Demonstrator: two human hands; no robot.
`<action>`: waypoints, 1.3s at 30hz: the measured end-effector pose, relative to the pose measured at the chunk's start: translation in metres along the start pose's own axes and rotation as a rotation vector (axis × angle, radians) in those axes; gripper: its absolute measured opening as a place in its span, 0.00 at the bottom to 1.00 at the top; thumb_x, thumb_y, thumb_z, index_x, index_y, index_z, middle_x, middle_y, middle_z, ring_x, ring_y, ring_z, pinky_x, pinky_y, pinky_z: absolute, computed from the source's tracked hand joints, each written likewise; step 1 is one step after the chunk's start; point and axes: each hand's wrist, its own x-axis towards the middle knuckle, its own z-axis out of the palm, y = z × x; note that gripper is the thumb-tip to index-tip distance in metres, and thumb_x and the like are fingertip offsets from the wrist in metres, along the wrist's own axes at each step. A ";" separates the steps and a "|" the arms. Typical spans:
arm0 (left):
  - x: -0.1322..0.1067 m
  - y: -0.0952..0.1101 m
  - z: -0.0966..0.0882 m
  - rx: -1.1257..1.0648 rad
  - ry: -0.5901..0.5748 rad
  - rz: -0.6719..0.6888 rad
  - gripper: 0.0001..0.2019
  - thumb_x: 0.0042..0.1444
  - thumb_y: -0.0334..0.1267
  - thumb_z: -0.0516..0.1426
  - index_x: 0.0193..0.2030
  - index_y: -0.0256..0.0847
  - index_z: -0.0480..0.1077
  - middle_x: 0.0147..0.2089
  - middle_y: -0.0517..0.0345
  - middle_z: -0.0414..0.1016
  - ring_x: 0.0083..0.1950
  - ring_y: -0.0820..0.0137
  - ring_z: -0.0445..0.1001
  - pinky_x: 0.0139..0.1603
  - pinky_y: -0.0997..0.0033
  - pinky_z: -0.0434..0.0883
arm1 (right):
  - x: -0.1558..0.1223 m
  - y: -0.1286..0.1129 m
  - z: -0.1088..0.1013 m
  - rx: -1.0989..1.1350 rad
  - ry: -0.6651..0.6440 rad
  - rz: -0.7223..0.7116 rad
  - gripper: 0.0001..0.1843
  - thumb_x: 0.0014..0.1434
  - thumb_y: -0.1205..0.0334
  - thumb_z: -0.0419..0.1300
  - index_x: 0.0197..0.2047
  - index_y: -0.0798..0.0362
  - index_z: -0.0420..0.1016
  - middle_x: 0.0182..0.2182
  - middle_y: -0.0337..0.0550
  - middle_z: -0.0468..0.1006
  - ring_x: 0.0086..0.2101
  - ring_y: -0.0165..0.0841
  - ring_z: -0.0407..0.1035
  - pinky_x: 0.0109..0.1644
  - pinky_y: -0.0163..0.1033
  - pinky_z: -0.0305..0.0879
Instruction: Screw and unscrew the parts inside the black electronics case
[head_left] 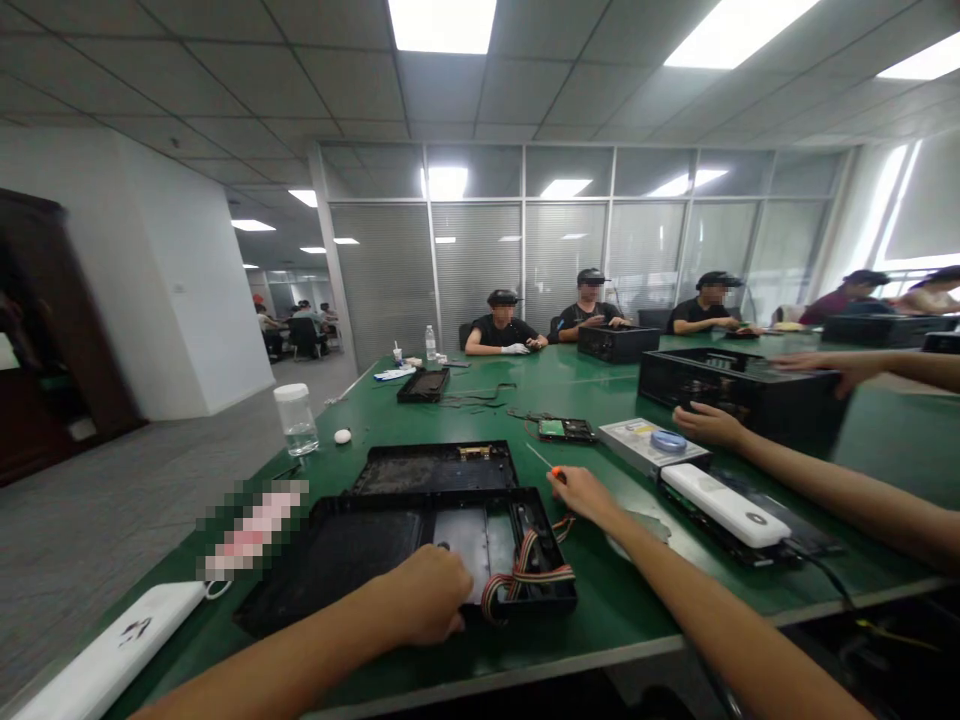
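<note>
A shallow black open case (pixel 352 555) lies in front of me, with a striped ribbon cable (pixel 525 578) looped over its right end. My left hand (pixel 431 595) is closed at the near rim of this case, fingers curled; the fingertips are partly hidden. To the right of the case, my right hand (pixel 585 495) grips a screwdriver (pixel 556 473) by its orange handle. The thin shaft points away and to the left, apart from the case. Just behind the case sits a black panel (pixel 435 468) with a brass-coloured piece at its far edge.
White power strips lie at left (pixel 127 645) and right (pixel 724 505). A metal drive box (pixel 652 447) carries a blue tape roll (pixel 669 441). Behind is a green circuit board (pixel 564 429). A lidded jar (pixel 297 420) stands left. At right, another person's hands touch a black box (pixel 739 395).
</note>
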 end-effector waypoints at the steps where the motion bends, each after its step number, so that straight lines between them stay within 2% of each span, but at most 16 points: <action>1: 0.007 -0.010 -0.004 -0.040 -0.058 -0.011 0.17 0.44 0.49 0.59 0.32 0.35 0.72 0.30 0.46 0.73 0.31 0.59 0.72 0.29 0.67 0.67 | -0.002 -0.007 0.003 -0.042 0.003 -0.025 0.17 0.59 0.55 0.46 0.36 0.52 0.73 0.34 0.46 0.76 0.36 0.34 0.70 0.36 0.33 0.58; 3: 0.025 -0.036 -0.012 -0.184 -0.158 0.013 0.24 0.40 0.57 0.58 0.33 0.36 0.73 0.29 0.50 0.73 0.28 0.63 0.71 0.27 0.70 0.66 | -0.006 -0.015 0.007 -0.155 0.025 -0.053 0.14 0.58 0.56 0.48 0.37 0.51 0.73 0.35 0.47 0.76 0.37 0.37 0.69 0.37 0.36 0.59; 4: 0.036 -0.050 -0.014 -0.265 -0.151 0.053 0.23 0.44 0.57 0.56 0.35 0.38 0.73 0.30 0.53 0.74 0.29 0.66 0.71 0.28 0.72 0.66 | -0.007 -0.017 0.008 -0.198 0.031 -0.059 0.14 0.58 0.57 0.48 0.37 0.52 0.73 0.35 0.48 0.76 0.37 0.38 0.69 0.38 0.37 0.59; 6: 0.060 -0.077 -0.011 -0.327 0.074 0.074 0.18 0.49 0.50 0.56 0.41 0.40 0.71 0.36 0.54 0.73 0.35 0.69 0.71 0.34 0.74 0.66 | -0.006 -0.016 0.008 -0.243 0.034 -0.049 0.15 0.58 0.57 0.47 0.38 0.52 0.72 0.35 0.50 0.76 0.37 0.39 0.70 0.38 0.38 0.59; 8: 0.082 -0.098 0.000 -0.273 0.314 0.092 0.17 0.45 0.43 0.60 0.43 0.40 0.70 0.44 0.53 0.70 0.44 0.66 0.68 0.43 0.72 0.64 | -0.003 -0.009 0.006 -0.255 0.040 -0.017 0.15 0.58 0.58 0.47 0.39 0.52 0.72 0.35 0.50 0.76 0.37 0.38 0.70 0.38 0.39 0.59; 11: 0.102 -0.120 0.025 -0.235 0.332 0.193 0.08 0.46 0.34 0.60 0.35 0.42 0.74 0.44 0.55 0.70 0.45 0.68 0.67 0.47 0.72 0.61 | 0.004 0.005 0.004 -0.225 0.068 0.054 0.15 0.58 0.57 0.47 0.38 0.52 0.73 0.34 0.50 0.76 0.37 0.38 0.70 0.37 0.38 0.59; 14: 0.103 -0.130 0.045 -0.237 0.364 0.243 0.04 0.50 0.33 0.58 0.32 0.42 0.75 0.40 0.56 0.70 0.42 0.70 0.67 0.46 0.74 0.61 | 0.010 0.011 0.004 -0.109 0.128 0.120 0.16 0.58 0.55 0.47 0.37 0.51 0.73 0.34 0.48 0.76 0.36 0.37 0.70 0.35 0.35 0.58; 17: 0.095 -0.128 0.050 -0.204 0.450 0.250 0.06 0.54 0.35 0.55 0.30 0.41 0.73 0.40 0.55 0.69 0.43 0.70 0.66 0.46 0.74 0.61 | 0.010 0.005 0.005 0.054 0.145 0.069 0.19 0.59 0.54 0.45 0.34 0.53 0.74 0.32 0.47 0.77 0.32 0.34 0.70 0.32 0.33 0.56; 22: 0.090 -0.109 0.032 -0.104 0.626 0.206 0.10 0.59 0.34 0.47 0.35 0.37 0.68 0.43 0.51 0.66 0.46 0.69 0.63 0.49 0.71 0.60 | 0.005 -0.020 0.009 0.147 -0.084 -0.143 0.21 0.56 0.50 0.48 0.26 0.56 0.74 0.22 0.44 0.74 0.24 0.31 0.68 0.25 0.31 0.52; 24: 0.096 -0.101 0.023 -0.087 0.613 0.167 0.09 0.60 0.33 0.45 0.38 0.37 0.66 0.40 0.52 0.68 0.43 0.69 0.65 0.46 0.72 0.62 | 0.006 -0.028 0.011 0.121 -0.096 -0.151 0.21 0.56 0.50 0.49 0.26 0.55 0.74 0.22 0.45 0.74 0.24 0.30 0.67 0.25 0.31 0.51; 28: 0.117 -0.088 0.015 -0.053 0.413 0.146 0.07 0.57 0.33 0.48 0.36 0.38 0.66 0.33 0.55 0.70 0.35 0.70 0.68 0.36 0.75 0.64 | 0.017 -0.034 0.005 0.054 -0.105 -0.143 0.24 0.53 0.44 0.51 0.23 0.54 0.73 0.22 0.47 0.74 0.24 0.32 0.68 0.25 0.32 0.52; 30: 0.127 -0.082 0.014 -0.061 0.362 0.160 0.05 0.54 0.31 0.51 0.35 0.38 0.67 0.33 0.55 0.71 0.34 0.70 0.69 0.35 0.76 0.65 | 0.027 -0.030 -0.004 0.056 -0.073 -0.135 0.26 0.52 0.41 0.50 0.20 0.55 0.71 0.21 0.47 0.73 0.24 0.33 0.68 0.25 0.32 0.53; 32: 0.135 -0.077 0.013 -0.113 0.375 0.191 0.08 0.51 0.28 0.52 0.39 0.39 0.68 0.34 0.56 0.73 0.35 0.71 0.70 0.36 0.77 0.65 | 0.036 -0.022 -0.011 0.129 -0.037 -0.137 0.27 0.54 0.41 0.47 0.22 0.55 0.70 0.19 0.46 0.72 0.22 0.32 0.67 0.25 0.32 0.54; 35: 0.141 -0.071 0.016 -0.202 0.429 0.253 0.10 0.51 0.27 0.52 0.39 0.39 0.70 0.36 0.58 0.74 0.37 0.73 0.71 0.41 0.78 0.64 | 0.042 -0.006 -0.013 0.318 -0.105 -0.158 0.28 0.57 0.42 0.41 0.28 0.56 0.70 0.16 0.41 0.69 0.17 0.28 0.62 0.24 0.32 0.55; 37: 0.143 -0.069 0.022 -0.245 0.465 0.259 0.09 0.52 0.28 0.51 0.36 0.38 0.72 0.37 0.57 0.75 0.39 0.73 0.71 0.44 0.79 0.64 | 0.041 0.003 -0.008 0.352 -0.118 -0.193 0.26 0.56 0.43 0.43 0.30 0.56 0.70 0.17 0.40 0.69 0.18 0.28 0.62 0.24 0.32 0.55; 39: 0.145 -0.068 0.029 -0.291 0.489 0.243 0.09 0.53 0.29 0.51 0.36 0.38 0.73 0.37 0.57 0.75 0.40 0.73 0.71 0.45 0.79 0.63 | 0.036 0.010 -0.002 0.308 -0.058 -0.235 0.24 0.54 0.44 0.48 0.28 0.56 0.70 0.20 0.41 0.70 0.22 0.29 0.63 0.26 0.32 0.55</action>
